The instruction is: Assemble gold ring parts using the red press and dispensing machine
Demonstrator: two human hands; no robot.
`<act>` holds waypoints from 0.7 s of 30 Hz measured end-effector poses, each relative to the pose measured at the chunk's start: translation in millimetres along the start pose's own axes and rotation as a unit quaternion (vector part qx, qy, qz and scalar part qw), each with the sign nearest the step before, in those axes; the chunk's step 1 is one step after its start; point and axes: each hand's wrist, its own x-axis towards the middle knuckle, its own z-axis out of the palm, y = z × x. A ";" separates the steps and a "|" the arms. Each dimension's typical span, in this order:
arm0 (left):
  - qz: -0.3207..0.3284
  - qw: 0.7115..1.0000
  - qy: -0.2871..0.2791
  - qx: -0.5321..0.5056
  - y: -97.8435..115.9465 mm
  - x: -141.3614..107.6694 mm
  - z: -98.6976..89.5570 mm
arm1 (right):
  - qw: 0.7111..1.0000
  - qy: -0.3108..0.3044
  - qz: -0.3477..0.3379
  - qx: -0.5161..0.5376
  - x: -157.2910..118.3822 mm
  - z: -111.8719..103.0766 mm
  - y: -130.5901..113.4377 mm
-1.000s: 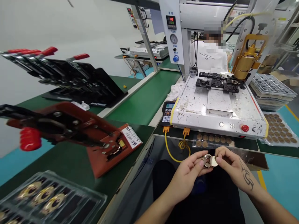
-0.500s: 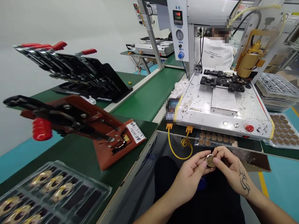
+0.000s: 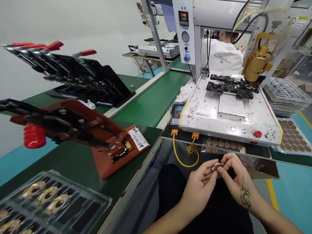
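Note:
A small round gold-coloured watch case (image 3: 215, 166) is held above my lap. My left hand (image 3: 200, 184) pinches its left side between thumb and fingers. From the other side, my right hand (image 3: 237, 178) grips it too, the thumb pressed on its near face. Much of the case is covered by my fingertips, and it is tilted so that its rim shows. Just beyond my hands, a clear strip of round brown stickers (image 3: 226, 144) lies at the bench edge.
To the left are a red-handled brown clamp jig (image 3: 99, 165), black toggle clamps (image 3: 102, 84) and a clear tray (image 3: 103, 198) of gold watch cases. Ahead stands a white heated press (image 3: 204, 113). A sheet of brown stickers (image 3: 292, 136) lies right. A person (image 3: 221, 55) sits behind the press.
The watch case has tilted in my fingers: its flat brown face was turned toward me and now the shiny rim shows more. The view has shifted slightly.

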 end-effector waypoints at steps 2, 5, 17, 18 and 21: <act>0.026 0.998 0.003 0.054 -3.9 -0.5 -2.8 | 0.999 0.009 -0.006 -0.034 0.3 -0.6 4.9; 0.054 0.987 -0.032 0.146 -1.6 1.0 -10.9 | 0.997 -0.038 -0.031 -0.057 4.3 -4.7 8.4; -0.003 0.997 0.017 0.073 34.0 6.5 -27.1 | 0.949 -0.087 0.149 0.265 24.7 14.5 -1.1; -0.008 0.997 0.015 0.077 35.6 4.2 -26.5 | 0.946 -0.093 0.149 0.272 24.1 17.5 -0.1; 0.009 0.994 0.027 0.102 42.1 -1.4 -26.8 | 0.955 -0.113 0.118 0.247 26.4 19.0 -0.1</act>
